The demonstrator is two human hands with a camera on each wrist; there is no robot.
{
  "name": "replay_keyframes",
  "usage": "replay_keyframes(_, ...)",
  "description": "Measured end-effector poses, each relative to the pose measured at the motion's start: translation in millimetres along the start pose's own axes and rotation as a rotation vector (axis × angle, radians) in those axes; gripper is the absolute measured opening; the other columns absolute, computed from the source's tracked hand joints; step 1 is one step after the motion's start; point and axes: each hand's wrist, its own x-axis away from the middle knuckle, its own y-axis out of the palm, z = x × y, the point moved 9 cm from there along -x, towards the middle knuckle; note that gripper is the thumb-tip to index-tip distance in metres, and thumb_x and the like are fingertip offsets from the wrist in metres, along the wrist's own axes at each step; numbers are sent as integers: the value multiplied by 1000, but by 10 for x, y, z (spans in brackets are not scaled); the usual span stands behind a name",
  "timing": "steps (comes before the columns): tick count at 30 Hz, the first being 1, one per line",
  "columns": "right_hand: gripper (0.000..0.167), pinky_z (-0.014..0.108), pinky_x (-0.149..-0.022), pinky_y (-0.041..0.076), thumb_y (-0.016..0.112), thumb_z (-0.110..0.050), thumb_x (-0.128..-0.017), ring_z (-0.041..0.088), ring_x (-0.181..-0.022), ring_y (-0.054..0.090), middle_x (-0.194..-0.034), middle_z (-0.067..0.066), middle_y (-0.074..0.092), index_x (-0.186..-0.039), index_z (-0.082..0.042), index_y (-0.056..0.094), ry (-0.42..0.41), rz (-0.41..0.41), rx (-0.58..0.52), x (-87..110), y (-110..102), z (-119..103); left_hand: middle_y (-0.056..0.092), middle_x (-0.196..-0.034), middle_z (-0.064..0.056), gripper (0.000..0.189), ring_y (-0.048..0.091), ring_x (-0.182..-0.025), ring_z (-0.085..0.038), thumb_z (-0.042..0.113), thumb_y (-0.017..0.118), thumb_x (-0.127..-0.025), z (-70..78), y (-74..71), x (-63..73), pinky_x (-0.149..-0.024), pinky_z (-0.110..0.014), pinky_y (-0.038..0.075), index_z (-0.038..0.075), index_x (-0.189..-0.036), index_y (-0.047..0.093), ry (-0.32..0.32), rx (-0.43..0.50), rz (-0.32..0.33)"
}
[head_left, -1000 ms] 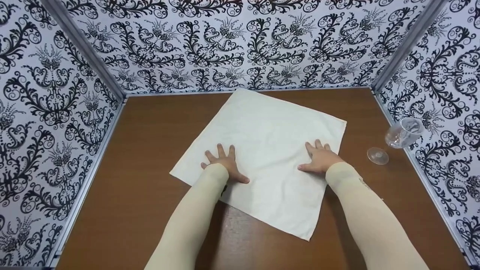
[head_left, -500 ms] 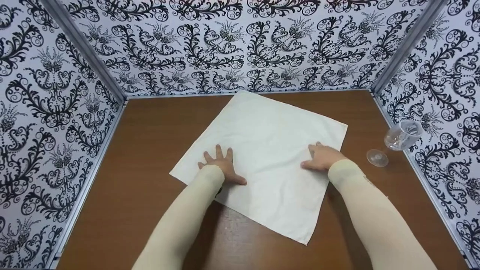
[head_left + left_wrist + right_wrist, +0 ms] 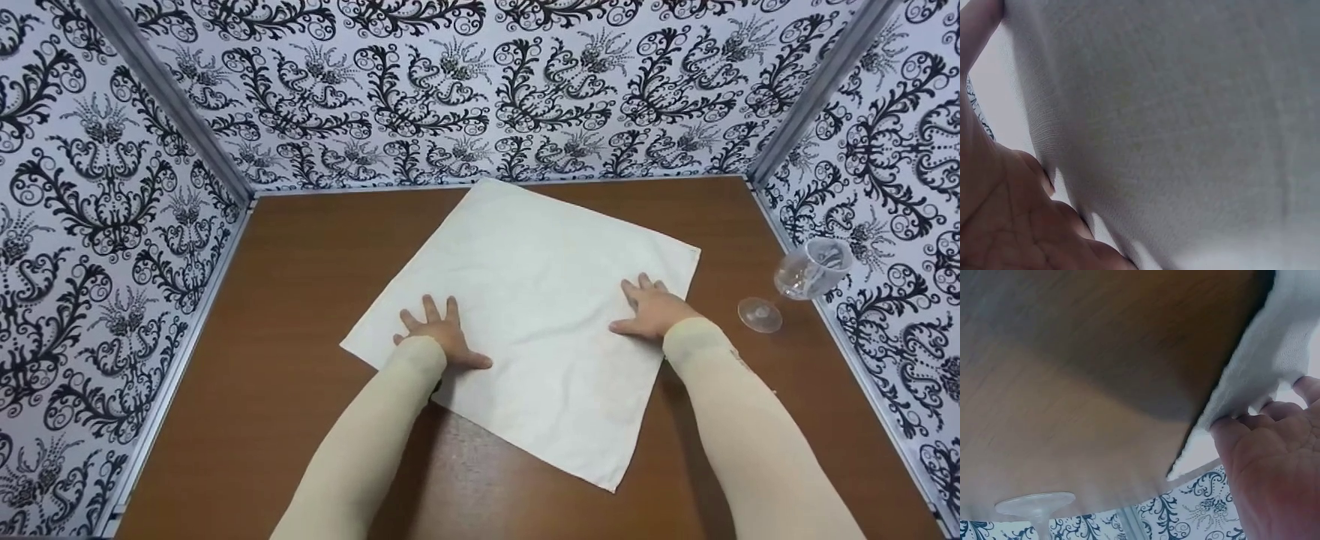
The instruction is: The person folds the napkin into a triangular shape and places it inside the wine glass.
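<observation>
A white square cloth (image 3: 540,262) lies spread out at an angle on the brown table, with slight wrinkles between the hands. My left hand (image 3: 442,337) rests on its left part, fingers spread wide and thumb pointing right. On the right part of the cloth, near its edge, my right hand (image 3: 651,311) presses with fingers extended and thumb toward the middle. The left wrist view shows the palm (image 3: 1010,219) with fingertips against the cloth (image 3: 1174,112). In the right wrist view the fingers (image 3: 1283,410) touch the cloth (image 3: 1258,365) beside its edge.
A clear stemmed glass (image 3: 806,274) stands to the right of the cloth, near the right wall; its foot (image 3: 1036,502) shows in the right wrist view. Patterned black-and-white walls (image 3: 427,90) enclose the brown table (image 3: 285,300) at the back and both sides.
My right hand has slid slightly to the right, its fingers bending and then spreading again. The left hand has shifted a little left. The cloth's right corner sits slightly farther right.
</observation>
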Motion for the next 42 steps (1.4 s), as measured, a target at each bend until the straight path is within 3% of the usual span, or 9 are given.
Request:
replay_keyframes(8,109,72,-124,17,65,-67,-94,65,-153,6,-169,39,3,-166,1,18,24,2,21,4,-9,-1,-15,-176,-19,145,-7,-157,-62,82,83,-65,-35,39,-205,-119,-80,22,28,-171,1,-4,-13,-34)
replay_keyframes(16,109,72,-123,22,64,-66,-94,67,-151,12,-168,41,6,-165,3,19,21,10,70,-14,36,-44,-14,-177,-19,141,-8,-157,-61,77,84,-70,-56,-60,-124,-120,-79,20,27,-171,1,21,-19,-31)
replay_keyframes(25,110,71,-122,27,63,-68,-94,67,-150,19,-167,43,10,-164,6,20,37,-2,95,38,42,-112,-17,-176,-16,145,-10,-158,-59,83,82,-65,-117,-10,-275,-120,-80,18,31,-171,-2,16,-46,-51)
replay_keyframes(27,104,69,-121,31,63,-64,-96,64,-149,27,-165,42,20,-162,7,27,32,-8,112,45,1,-144,-16,-177,-17,143,-10,-158,-59,82,82,-66,-117,-21,-257,-120,-80,18,30,-171,-1,26,-39,-45)
replay_keyframes(29,91,65,-116,40,63,-60,-97,58,-141,45,-154,40,43,-154,8,44,33,7,115,47,-68,-155,-16,-177,-16,141,-9,-158,-58,84,80,-67,-129,-30,-229,-119,-81,17,30,-171,0,22,-43,-40)
replay_keyframes(31,84,64,-116,40,64,-56,-98,55,-140,48,-150,38,51,-150,8,49,28,53,120,39,-149,-142,-16,-177,-15,139,-9,-159,-57,84,78,-69,-144,-59,-174,-120,-81,17,31,-171,0,11,-39,-26)
replay_keyframes(34,89,68,-120,34,66,-56,-96,59,-147,36,-158,38,40,-155,6,42,33,79,94,37,-191,-57,-15,-177,-16,138,-8,-159,-58,85,77,-69,-182,-67,-122,-118,-82,17,32,-171,1,-7,-17,-8)
replay_keyframes(37,109,74,-123,18,67,-63,-94,68,-152,6,-169,40,5,-166,2,18,41,33,71,54,-119,51,-13,-177,-18,137,-7,-158,-60,82,79,-70,-189,-66,-80,-117,-83,17,30,-171,4,2,22,2)
replay_keyframes(42,115,79,-121,13,66,-70,-92,72,-149,-3,-169,40,-4,-168,-1,13,45,-12,3,94,-51,139,-13,-177,-18,136,-10,-157,-61,81,80,-70,-176,-60,-83,-118,-83,16,30,-171,5,19,50,-1)
